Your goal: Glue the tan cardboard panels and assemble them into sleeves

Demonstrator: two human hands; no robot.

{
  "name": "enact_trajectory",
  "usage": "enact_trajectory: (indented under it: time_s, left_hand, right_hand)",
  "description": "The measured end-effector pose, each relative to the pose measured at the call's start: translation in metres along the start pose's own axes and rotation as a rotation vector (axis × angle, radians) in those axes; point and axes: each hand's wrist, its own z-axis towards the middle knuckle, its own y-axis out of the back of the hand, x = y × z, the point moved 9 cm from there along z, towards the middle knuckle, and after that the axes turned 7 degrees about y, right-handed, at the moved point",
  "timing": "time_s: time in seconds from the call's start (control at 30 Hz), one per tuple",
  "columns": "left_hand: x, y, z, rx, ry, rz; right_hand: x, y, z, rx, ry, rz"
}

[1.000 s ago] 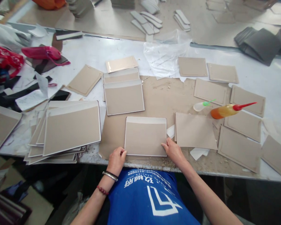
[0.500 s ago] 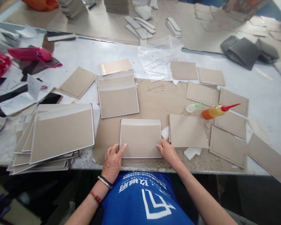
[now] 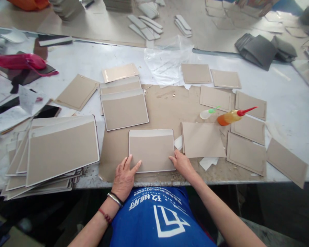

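Note:
A beige rectangular panel (image 3: 151, 149) with a pale strip along its far edge and thin white borders lies on a brown board (image 3: 167, 106). My left hand (image 3: 124, 175) rests at its near left corner, open, thumb and index finger spread apart and touching the panel. At the right edge, my right hand (image 3: 181, 163) is closed on the panel, its thumb on top and its other fingers partly hidden. Just right of that hand lies a small stack of plain beige sheets (image 3: 203, 140). Two similar bordered panels (image 3: 125, 109) overlap beyond my left hand.
A pile of larger bordered panels (image 3: 63, 151) stands at the left. Several beige pieces (image 3: 247, 152) lie to the right, near a bottle with a red nozzle (image 3: 229, 117) and a green-tipped bottle (image 3: 207, 113). Clear plastic (image 3: 167, 61) and grey pieces (image 3: 262, 51) lie farther back.
The whole view has shifted slightly. My left index finger has straightened and moved onto the panel's left edge. My right hand keeps its place at the right edge.

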Motion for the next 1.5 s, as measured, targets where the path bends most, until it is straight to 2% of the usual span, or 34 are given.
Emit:
enact_trajectory:
  time_s: [0.3,0.67,0.83,0.93,1.07,1.17,1.27,1.33,1.5]
  left_hand:
    - [-0.009,0.011,0.0,0.035,-0.038,-0.014]
    - [-0.006,0.007,0.002,-0.044,-0.057,-0.018]
    - [-0.008,0.009,0.001,-0.1,-0.093,0.048]
    - [-0.007,0.008,-0.001,-0.125,-0.111,0.055]
    - [-0.006,0.006,-0.002,-0.171,-0.14,0.053]
    - [-0.005,0.005,-0.002,-0.192,-0.156,0.046]
    - [-0.006,0.006,0.0,-0.185,-0.152,0.029]
    - [-0.006,0.008,0.001,-0.172,-0.136,0.011]
    - [-0.004,0.011,0.006,-0.084,-0.029,-0.177]
  right_hand:
    - [0.001,0.003,-0.001,0.073,-0.032,-0.059]
    - [0.007,0.005,-0.001,0.117,-0.02,-0.174]
    - [0.013,0.016,0.001,0.127,0.005,-0.24]
    - [0.03,0.034,0.004,0.032,0.038,-0.252]
    - [0.076,0.056,0.008,-0.272,0.261,-0.225]
    - [0.097,0.04,0.012,-0.379,0.445,-0.209]
    - [0.097,0.008,0.022,-0.332,0.51,-0.204]
    - [0.092,-0.004,0.027,-0.309,0.501,-0.202]
    - [0.088,-0.005,0.027,-0.324,0.494,-0.19]
